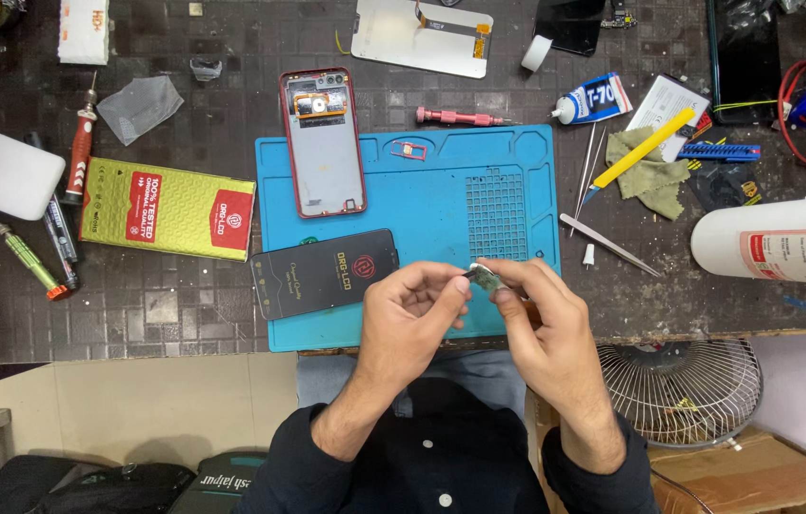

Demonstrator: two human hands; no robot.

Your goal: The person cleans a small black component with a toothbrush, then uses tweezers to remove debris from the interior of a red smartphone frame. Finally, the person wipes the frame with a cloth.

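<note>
Both hands pinch one small part [484, 277] over the blue mat [517, 181]: left hand [409, 319], right hand [541, 319]. The mat lies on a dark tiled table [184, 314]; a fan [684, 390] sits below

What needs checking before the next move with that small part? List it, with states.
1. Small part pinched by both the left hand and right hand: ok.
2. Part held over the blue mat: ok.
3. Opened red phone lying flat, its lower end on the mat: ok.
4. Tweezers beside the mat, right: ok.
5. Red screwdriver above the mat: ok.
6. Part's condition: cannot tell.
</note>
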